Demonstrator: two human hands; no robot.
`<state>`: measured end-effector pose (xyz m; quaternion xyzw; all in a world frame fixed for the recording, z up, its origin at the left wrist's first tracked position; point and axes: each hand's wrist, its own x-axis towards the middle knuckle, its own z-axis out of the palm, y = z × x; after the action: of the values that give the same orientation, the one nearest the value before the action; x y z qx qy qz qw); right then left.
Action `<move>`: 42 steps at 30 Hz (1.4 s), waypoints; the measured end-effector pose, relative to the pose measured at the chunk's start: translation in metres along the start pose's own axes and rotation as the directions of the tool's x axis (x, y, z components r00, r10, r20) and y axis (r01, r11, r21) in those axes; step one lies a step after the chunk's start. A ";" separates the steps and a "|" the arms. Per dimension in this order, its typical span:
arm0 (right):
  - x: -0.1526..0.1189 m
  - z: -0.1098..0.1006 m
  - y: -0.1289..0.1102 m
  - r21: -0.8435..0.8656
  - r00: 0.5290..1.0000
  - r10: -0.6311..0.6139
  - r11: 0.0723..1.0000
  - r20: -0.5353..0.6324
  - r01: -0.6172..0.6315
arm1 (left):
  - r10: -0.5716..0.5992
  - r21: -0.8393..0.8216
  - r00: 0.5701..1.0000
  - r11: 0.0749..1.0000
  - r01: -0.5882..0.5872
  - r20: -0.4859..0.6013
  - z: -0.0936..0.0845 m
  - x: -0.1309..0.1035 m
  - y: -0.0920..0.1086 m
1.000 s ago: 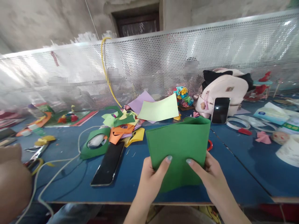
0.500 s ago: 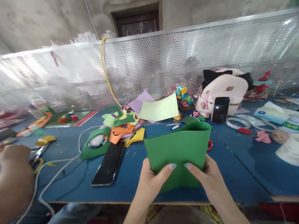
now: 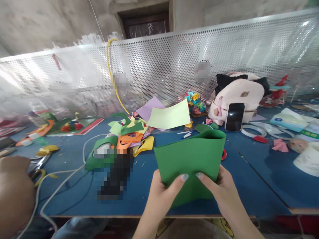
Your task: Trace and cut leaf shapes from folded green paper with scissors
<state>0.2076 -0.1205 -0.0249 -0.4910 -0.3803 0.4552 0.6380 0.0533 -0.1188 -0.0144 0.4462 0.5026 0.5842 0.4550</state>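
Note:
A folded sheet of green paper (image 3: pixel 189 156) is held up over the front of the blue table, its top edge bent round into a loop at the right. My left hand (image 3: pixel 165 189) grips its lower left part, thumb flat on the near face and fingers hidden behind. On the lower right, my right hand (image 3: pixel 215 182) holds the same sheet, its thumb close to the other one. Just behind the paper lie a round green piece (image 3: pixel 203 128) and blue-and-white scissors or pens (image 3: pixel 185 134), too small to tell. A red ring-shaped handle (image 3: pixel 224 154) shows at its right edge.
Left of the sheet are coloured paper scraps (image 3: pixel 132 132), a pixelated dark phone (image 3: pixel 116 174) and a white cable (image 3: pixel 62 172). Another person's hand (image 3: pixel 15 186) is at far left. A pink backpack (image 3: pixel 239 96) with a phone (image 3: pixel 234 117) leaning on it stands behind, near tape rolls (image 3: pixel 249 131).
The green paper and both hands have hardly moved; the grip is the same. The other person's hand at far left has shifted slightly.

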 end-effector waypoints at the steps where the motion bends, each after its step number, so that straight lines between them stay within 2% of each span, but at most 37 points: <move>1: 0.000 0.000 0.000 -0.001 1.000 0.001 1.000 -0.001 -0.001 | 0.000 0.003 1.000 1.000 0.000 -0.008 0.000 -0.001 0.000; 11: 0.000 0.001 -0.001 0.019 1.000 0.007 1.000 -0.006 -0.007 | 0.000 0.078 1.000 0.997 0.001 -0.013 -0.003 -0.002 -0.008; 24: 0.000 -0.001 0.001 -0.013 1.000 0.006 1.000 0.007 -0.006 | -0.037 0.027 0.998 0.999 0.038 -0.043 -0.004 -0.006 -0.005; 29: -0.001 0.001 0.000 0.008 1.000 -0.003 1.000 -0.012 0.003 | -0.006 0.056 1.000 0.998 0.006 0.006 -0.002 -0.005 -0.001; 32: 0.004 -0.004 0.002 -0.012 1.000 0.001 1.000 0.003 -0.001 | 0.017 0.072 0.999 0.997 -0.021 0.049 -0.002 -0.001 0.003; 36: 0.016 -0.023 0.004 -0.071 0.993 -0.045 0.996 0.111 0.053 | 0.009 0.103 1.000 0.995 -0.009 0.000 -0.007 0.006 0.006; 39: 0.021 -0.034 0.002 -0.149 0.991 -0.104 0.982 0.089 0.117 | 0.025 0.079 0.998 0.997 -0.020 -0.062 -0.011 0.009 0.005; 42: 0.021 -0.037 -0.003 -0.138 0.994 -0.086 0.986 0.071 0.096 | 0.057 0.066 0.996 0.996 -0.053 -0.069 -0.013 0.010 0.003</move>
<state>0.2489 -0.1108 -0.0301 -0.5019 -0.4541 0.4133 0.6091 0.0383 -0.1117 -0.0122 0.4531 0.5244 0.5957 0.4059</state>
